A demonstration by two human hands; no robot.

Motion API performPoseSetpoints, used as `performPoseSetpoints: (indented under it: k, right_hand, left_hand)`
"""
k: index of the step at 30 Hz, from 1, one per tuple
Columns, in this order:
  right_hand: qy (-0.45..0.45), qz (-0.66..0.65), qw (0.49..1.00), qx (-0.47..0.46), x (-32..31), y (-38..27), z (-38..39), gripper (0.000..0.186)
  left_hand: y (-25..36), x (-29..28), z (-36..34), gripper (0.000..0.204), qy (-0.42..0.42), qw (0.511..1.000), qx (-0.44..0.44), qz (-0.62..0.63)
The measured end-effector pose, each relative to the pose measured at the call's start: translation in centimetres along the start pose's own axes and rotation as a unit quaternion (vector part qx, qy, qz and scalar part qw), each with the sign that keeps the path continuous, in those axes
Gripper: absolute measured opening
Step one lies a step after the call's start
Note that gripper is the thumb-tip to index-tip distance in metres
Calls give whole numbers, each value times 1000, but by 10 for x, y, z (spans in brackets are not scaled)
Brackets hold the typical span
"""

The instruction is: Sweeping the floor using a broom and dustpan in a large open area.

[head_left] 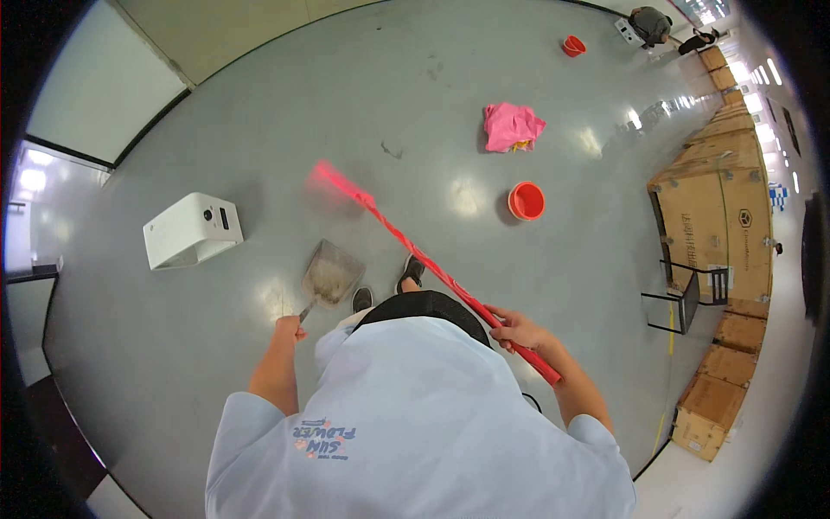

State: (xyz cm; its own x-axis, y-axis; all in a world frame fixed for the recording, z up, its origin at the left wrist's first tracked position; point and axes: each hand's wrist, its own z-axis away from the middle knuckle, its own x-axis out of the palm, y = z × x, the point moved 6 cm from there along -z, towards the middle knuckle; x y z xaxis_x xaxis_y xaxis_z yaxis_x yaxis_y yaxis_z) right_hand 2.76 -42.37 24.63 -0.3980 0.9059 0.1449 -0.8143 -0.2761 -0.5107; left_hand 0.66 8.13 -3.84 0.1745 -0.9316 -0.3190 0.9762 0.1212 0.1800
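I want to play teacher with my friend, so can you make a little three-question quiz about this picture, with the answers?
1. Pick one: which hand holds the red broom? A) left B) right C) both
2. True or false: the left hand holds the dustpan by its handle.
3. Count: how many red buckets stand on the floor?

Key:
1. B, the right hand.
2. True.
3. Two: one near the pink bundle, another bucket farther away.

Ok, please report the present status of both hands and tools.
Left hand holding gray dustpan by handle. Right hand gripping red broom, its head blurred. Nearer red bucket stands right of broom, white boxy unit left of dustpan.
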Motion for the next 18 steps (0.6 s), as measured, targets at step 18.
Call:
performPoseSetpoints:
  k: [18]
  right_hand:
    - [100, 18, 994, -44, -166, -7, -68, 57]
  left_hand:
    - [91, 100, 80, 4, -35, 974, 92, 204]
